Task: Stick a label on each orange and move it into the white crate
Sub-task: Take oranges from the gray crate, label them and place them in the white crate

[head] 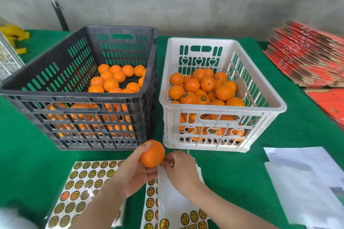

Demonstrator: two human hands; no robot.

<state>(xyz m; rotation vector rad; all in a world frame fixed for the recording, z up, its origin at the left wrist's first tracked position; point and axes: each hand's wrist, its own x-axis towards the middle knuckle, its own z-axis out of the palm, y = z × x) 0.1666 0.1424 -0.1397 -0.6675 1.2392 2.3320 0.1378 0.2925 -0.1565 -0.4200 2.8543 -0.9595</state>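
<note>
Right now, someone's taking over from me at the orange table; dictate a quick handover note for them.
Hands: left hand holds one orange above the table, in front of the crates; right hand pinches a label at its side, not clearly stuck yet.
Done: white crate is well filled, some oranges showing labels.
Left: finish this one, then the oranges in the dark crate. Label sheets lie under the hands.

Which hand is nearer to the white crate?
Right. The right hand is just before the near left corner of the white crate, its fingers pinching a label beside the orange. The left hand, holding it, is further left, nearer the dark crate.
</note>
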